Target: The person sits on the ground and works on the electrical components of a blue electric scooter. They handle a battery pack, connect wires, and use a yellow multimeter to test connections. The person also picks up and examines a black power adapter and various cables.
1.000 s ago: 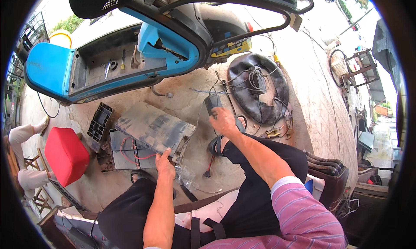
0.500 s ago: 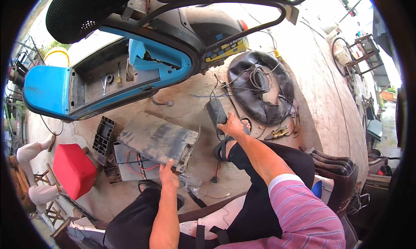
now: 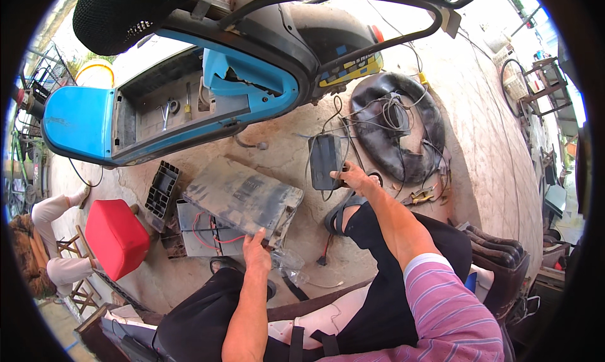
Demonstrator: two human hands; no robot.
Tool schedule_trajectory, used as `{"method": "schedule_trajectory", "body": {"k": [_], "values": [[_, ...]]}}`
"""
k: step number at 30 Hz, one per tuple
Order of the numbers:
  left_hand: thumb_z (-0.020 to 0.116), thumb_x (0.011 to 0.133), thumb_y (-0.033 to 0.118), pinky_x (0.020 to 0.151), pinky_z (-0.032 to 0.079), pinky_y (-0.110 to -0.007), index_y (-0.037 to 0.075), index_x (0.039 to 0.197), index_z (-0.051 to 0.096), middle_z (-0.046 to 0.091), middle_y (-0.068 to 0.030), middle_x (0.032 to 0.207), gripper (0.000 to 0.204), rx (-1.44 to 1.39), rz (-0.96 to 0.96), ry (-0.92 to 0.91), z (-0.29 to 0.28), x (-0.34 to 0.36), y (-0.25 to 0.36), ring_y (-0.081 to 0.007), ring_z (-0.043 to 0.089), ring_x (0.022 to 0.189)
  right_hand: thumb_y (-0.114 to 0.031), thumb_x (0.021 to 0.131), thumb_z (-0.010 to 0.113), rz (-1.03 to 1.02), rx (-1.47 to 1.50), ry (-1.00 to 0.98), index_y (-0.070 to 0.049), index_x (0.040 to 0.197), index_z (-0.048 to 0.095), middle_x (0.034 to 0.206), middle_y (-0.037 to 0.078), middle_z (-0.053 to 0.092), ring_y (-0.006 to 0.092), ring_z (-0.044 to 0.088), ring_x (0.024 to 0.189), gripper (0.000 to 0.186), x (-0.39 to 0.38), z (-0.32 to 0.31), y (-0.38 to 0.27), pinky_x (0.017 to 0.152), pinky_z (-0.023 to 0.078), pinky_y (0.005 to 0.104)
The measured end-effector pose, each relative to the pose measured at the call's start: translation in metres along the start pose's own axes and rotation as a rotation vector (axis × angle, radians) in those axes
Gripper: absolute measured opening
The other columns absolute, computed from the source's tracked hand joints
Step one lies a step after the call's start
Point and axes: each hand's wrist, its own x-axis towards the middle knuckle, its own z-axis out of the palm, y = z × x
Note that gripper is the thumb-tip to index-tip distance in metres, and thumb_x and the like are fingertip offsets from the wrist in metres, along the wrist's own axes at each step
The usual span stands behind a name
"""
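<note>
In the head view, the person's right hand (image 3: pixel 354 176) has fingers and thumb closed on the near right edge of a black rectangular box with cables (image 3: pixel 326 163), its far and left edges standing free. A strip of pale concrete floor (image 3: pixel 482 147) opens between that box and the dusty grey flat case (image 3: pixel 242 195) to its left; to the right, a black rubber ring-shaped tube (image 3: pixel 430 119) leaves only a narrow gap, and the sandalled foot (image 3: pixel 343 214) crowds the near side. More floor spreads right of the tube. The left hand (image 3: pixel 256 251), part open with bent fingers, touches the case's near edge; I can't tell whether it grips. Half a second ago the box slanted, more of it end-on; now its broad face shows squarely, while the left hand stays at the case.
</note>
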Motion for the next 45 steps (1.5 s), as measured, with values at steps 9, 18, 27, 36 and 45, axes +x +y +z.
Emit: {"method": "schedule_trajectory", "body": {"k": [9,18,27,36,45], "values": [[0.064,0.09,0.005,0.082,0.055,-0.037,0.008,0.122,0.056,0.063,-0.0047,0.112,0.034,0.005,-0.057,-0.034,-0.003,0.001,0.001,-0.0211,0.063,0.1,-0.019,0.087,0.077,0.263,0.157,-0.081,-0.011,0.126,0.051,0.113,0.003,0.057,0.0169,0.057,0.103,0.048,0.002,-0.001,0.003,0.094,0.046,0.0388],[0.064,0.09,0.008,0.08,0.054,-0.037,0.009,0.121,0.055,0.063,-0.0041,0.11,0.032,0.01,-0.065,-0.04,-0.001,-0.003,0.003,-0.0195,0.063,0.098,-0.017,0.085,0.079,0.289,0.295,-0.128,-0.015,0.128,0.048,0.106,0.0,0.058,0.0162,0.058,0.099,0.053,0.008,-0.007,0.018,0.091,0.046,0.04],[0.067,0.088,0.012,0.07,0.051,-0.035,0.009,0.113,0.058,0.063,-0.0027,0.101,0.026,0.041,-0.071,0.033,-0.002,-0.002,0.0,-0.0183,0.062,0.087,-0.017,0.083,0.081,0.328,0.253,-0.129,-0.015,0.128,0.048,0.111,0.002,0.061,0.0205,0.059,0.107,0.056,0.01,-0.005,0.027,0.096,0.044,0.0421],[0.067,0.09,0.014,0.071,0.053,-0.038,0.009,0.109,0.056,0.063,-0.004,0.099,0.023,0.127,-0.085,0.033,-0.005,0.0,-0.003,-0.0184,0.062,0.085,-0.019,0.084,0.08,0.354,0.133,-0.164,-0.008,0.146,0.036,0.133,0.01,0.056,0.0263,0.056,0.12,0.078,0.016,-0.003,0.027,0.107,0.041,0.0476],[0.067,0.093,0.019,0.064,0.052,-0.036,0.008,0.101,0.052,0.055,-0.0056,0.086,0.02,0.2,-0.114,0.042,-0.015,0.004,-0.004,-0.022,0.061,0.078,-0.021,0.086,0.077,0.371,0.1,-0.076,-0.013,0.14,0.045,0.13,0.007,0.06,0.0266,0.054,0.122,0.064,0.003,0.002,0.012,0.105,0.039,0.0488]]}}
